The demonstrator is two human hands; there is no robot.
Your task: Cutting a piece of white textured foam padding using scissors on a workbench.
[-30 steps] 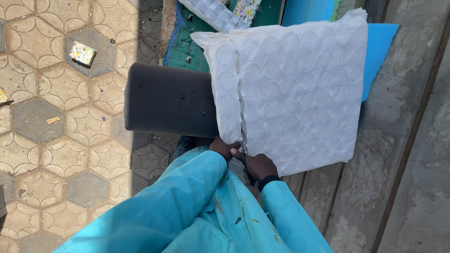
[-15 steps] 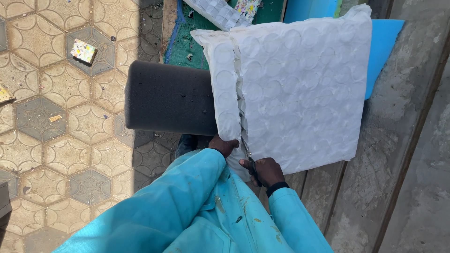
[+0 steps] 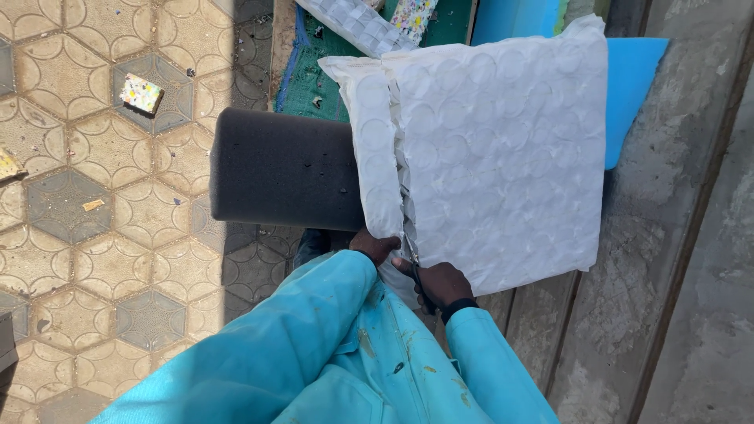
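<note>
Right hand (image 3: pixel 441 284) grips scissors (image 3: pixel 414 263) at the near edge of the white dimpled foam sheet (image 3: pixel 503 149); left hand (image 3: pixel 375 245) pinches the cut strip. Sheet looks light and floppy, best held beside the cut.

Clad in a loose, bright turquoise work coat (image 3: pixel 345 361) with long sleeves reaching to both wrists, the cloth smooth, faintly shiny and creased in broad folds. Marked down the front by small dark specks and a few yellowish-brown smears around the seam, with a flat seam line running along the chest panel. Bare at the left hand (image 3: pixel 375 246) and the right hand (image 3: pixel 441 284), the right wrist ringed by a narrow black band (image 3: pixel 459 308) just above the turquoise cuff.
</note>
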